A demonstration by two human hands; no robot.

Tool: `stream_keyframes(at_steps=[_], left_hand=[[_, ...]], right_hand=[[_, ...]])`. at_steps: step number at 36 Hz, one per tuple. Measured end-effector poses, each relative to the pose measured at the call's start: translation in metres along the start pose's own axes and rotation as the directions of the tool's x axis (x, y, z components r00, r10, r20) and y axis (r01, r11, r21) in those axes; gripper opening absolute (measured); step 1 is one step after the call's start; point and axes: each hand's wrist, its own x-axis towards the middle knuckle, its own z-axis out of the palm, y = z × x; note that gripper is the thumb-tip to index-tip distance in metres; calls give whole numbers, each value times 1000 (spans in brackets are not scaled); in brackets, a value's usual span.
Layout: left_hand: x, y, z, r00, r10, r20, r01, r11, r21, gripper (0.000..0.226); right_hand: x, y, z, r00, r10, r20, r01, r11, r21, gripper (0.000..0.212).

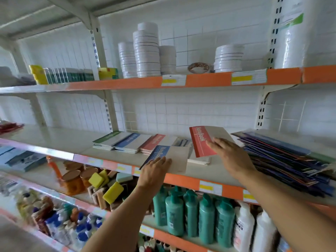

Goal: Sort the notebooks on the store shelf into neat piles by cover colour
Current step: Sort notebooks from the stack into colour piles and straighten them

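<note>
1. At centre frame, the left hand (156, 167) lies flat, fingers straight, pressing on a blue-spined notebook (168, 158) at the front edge of the middle shelf (60, 142); its grip is open, curled round nothing.
2. Right of centre, the right hand (230, 155) has its fingers spread over a red-spined notebook (203, 141), which tilts up off the shelf. Whether a thumb is pinching it from beneath I cannot tell.
3. Just behind the hands, three neat piles sit side by side: a green pile (107, 140), a blue pile (128, 144) and a red pile (154, 142). A few more notebooks lie under and between the two held ones.
4. At the right of the frame, a loose unsorted heap (291, 159) of dark blue covers slumps toward the shelf edge.
5. To do this step well, I judge that each notebook should travel to its matching pile: red on red, blue on blue, spines aligned the same way and edges squared by a light tap.
6. The blue one overhangs the shelf lip, so keeping downward pressure while sliding it back should stop it tipping off.
</note>
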Motion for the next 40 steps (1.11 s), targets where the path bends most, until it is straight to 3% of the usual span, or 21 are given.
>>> stream_keyframes(at_steps=[3,7,9,13,27,30,32,35,40], left_hand=[[-6,-26,0,993,-31,110,33,999,-17,52],[-14,-58,14,993,-43,112,44,999,-9,67],[-16,-73,23,991,-42,129,50,997,-52,74],[-11,-93,29,996,-3,87,4,1000,-4,66],[23,-169,69,999,-33,-24,33,999,-17,54],[27,-188,71,995,-98,9,99,994,-52,36],[31,-202,76,981,-171,86,175,984,-42,52],[38,-226,89,971,-148,189,155,988,-24,57],[58,-272,113,994,-72,85,75,997,-36,57]], right_hand=[[11,-23,15,999,13,44,-14,1000,14,89],[22,-51,26,998,51,41,-53,998,44,70],[30,-65,27,995,66,73,-71,995,73,75],[45,-77,29,958,66,278,-95,991,94,70],[119,-116,86,938,85,335,-136,982,133,67],[134,-126,99,935,70,347,-121,984,129,66],[146,-133,111,934,69,351,-117,986,115,65],[166,-145,128,930,93,356,-137,985,100,67],[191,-167,154,911,150,385,-192,979,73,67]])
